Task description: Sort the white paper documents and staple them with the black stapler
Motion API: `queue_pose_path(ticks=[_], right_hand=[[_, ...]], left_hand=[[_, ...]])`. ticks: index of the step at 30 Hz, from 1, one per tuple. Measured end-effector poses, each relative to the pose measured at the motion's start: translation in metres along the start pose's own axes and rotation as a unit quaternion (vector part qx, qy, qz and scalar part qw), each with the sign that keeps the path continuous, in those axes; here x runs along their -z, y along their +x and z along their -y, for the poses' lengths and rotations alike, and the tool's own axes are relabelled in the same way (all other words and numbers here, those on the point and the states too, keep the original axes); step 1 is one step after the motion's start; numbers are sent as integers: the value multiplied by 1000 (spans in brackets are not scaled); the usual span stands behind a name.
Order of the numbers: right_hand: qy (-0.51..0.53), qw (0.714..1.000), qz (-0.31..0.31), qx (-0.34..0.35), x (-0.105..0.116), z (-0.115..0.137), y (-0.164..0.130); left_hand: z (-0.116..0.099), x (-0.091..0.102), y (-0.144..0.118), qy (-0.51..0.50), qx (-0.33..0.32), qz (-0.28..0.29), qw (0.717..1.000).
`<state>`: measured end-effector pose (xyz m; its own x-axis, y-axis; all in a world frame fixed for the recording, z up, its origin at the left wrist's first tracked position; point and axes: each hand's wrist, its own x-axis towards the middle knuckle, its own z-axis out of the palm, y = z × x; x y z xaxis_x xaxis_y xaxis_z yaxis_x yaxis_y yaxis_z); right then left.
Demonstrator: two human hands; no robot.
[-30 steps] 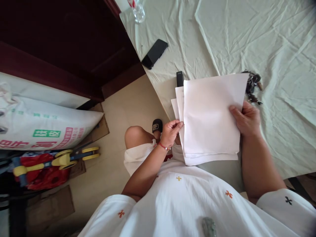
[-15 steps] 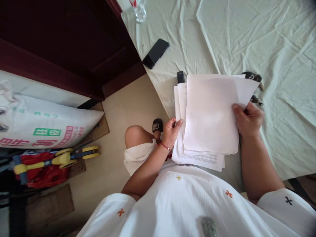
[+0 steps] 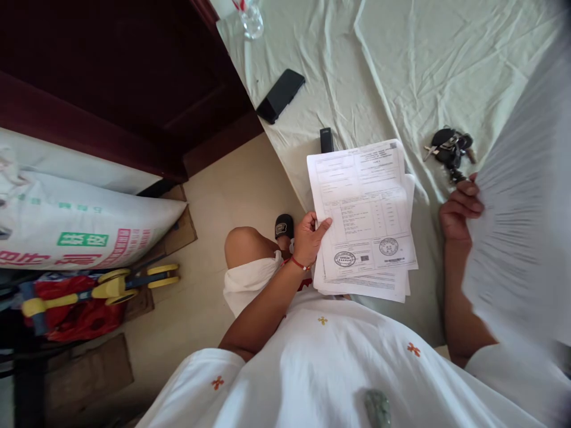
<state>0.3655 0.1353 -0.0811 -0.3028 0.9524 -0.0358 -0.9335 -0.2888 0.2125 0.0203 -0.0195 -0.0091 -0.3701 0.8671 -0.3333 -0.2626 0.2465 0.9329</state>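
Printed papers, stacked slightly askew, sit at the near edge of the cloth-covered counter, pinched along their left side by the left hand, thumb on top. Fingers curled, the right hand grips blurred white paper raised near the keys.

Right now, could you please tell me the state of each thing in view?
Left hand: closed on printed papers
Printed papers: overlapping unevenly, top one print-side up
Right hand: closed on raised paper
Raised paper: blurred
Keys: bunched, lying on tablecloth
Tablecloth: wrinkled
Larger black object: lying on tablecloth
Smaller black object: partly hidden
Clear container: cut off above
White sack: bulging
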Motion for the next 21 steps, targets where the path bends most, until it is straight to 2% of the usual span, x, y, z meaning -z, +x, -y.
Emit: queue_pose_path(ticks=[2,4,8,12,16,19,21], right_hand=[[27,997,2,-70,5,8,5],[44,993,17,-108,7,12,9],[50,989,43,-131,11,13,10],[15,994,42,-98,13,10,9],[-59,998,-1,-33,6,-1,9],[-148,988,-48,19,-5,-12,5],[-222,971,-83,46,-14,-19,-1]], left_hand=[[1,1,0,11,-4,7,1000],[2,2,1,25,-13,10,1000],[4,3,1,34,-28,14,999],[5,4,2,27,-35,20,999],[9,7,3,39,-75,27,996],[10,9,2,63,-92,48,993],[9,10,1,76,-90,67,991]])
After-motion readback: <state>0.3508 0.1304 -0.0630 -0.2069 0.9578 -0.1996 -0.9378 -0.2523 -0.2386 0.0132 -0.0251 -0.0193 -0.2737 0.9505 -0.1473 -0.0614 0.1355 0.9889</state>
